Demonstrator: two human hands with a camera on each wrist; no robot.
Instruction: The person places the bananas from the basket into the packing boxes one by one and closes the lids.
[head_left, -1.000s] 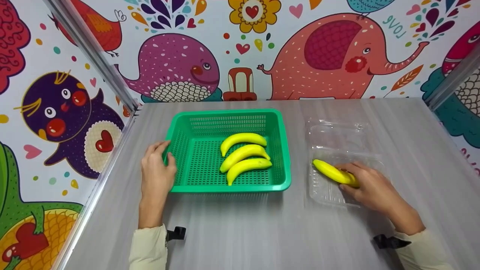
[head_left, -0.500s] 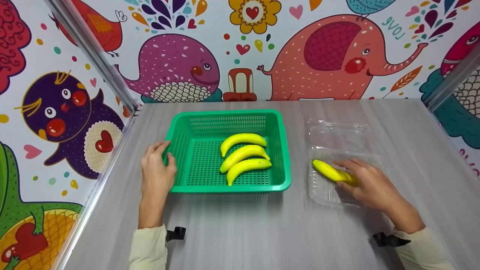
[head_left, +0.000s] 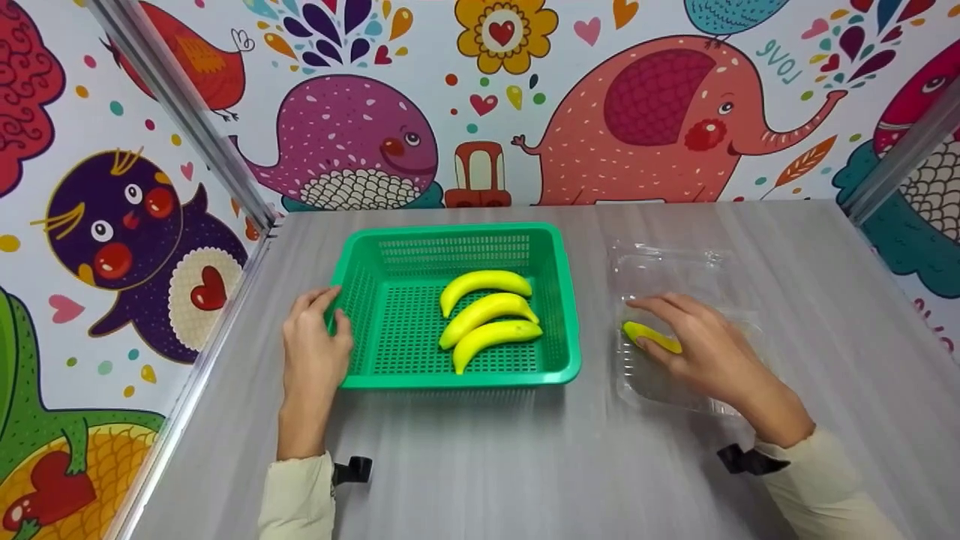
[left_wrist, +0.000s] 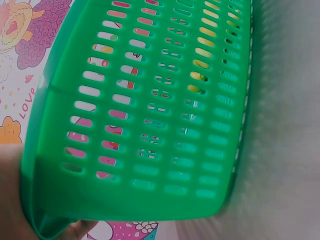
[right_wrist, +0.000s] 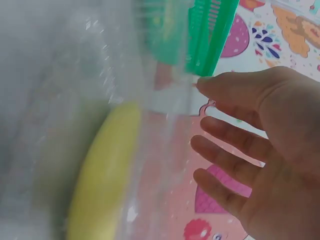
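My left hand (head_left: pixel 313 343) grips the left rim of a green plastic basket (head_left: pixel 457 381). In the left wrist view, the basket wall (left_wrist: pixel 120 200) fills most of the picture and hides much of that hand. Three yellow bananas (head_left: pixel 489 309) lie in the basket's right half. Right of the basket sits a clear plastic clamshell box (head_left: pixel 637 390) with its lid folded back. One banana (head_left: pixel 652 336) lies in it, partly covered by my right hand (head_left: pixel 709 345). The right wrist view shows this hand with fingers spread, apart from the banana (right_wrist: pixel 105 180).
The grey table (head_left: pixel 480 465) meets a cartoon-printed wall (head_left: pixel 495 90) at the back. Another printed panel (head_left: pixel 112 247) with a metal edge rises on the left. The box's transparent lid (head_left: pixel 667 266) lies towards the back wall.
My right hand has let go of the banana, loosened its fingers and shifted left and up over the box. The banana stays in the box. My left hand keeps its place at the basket rim.
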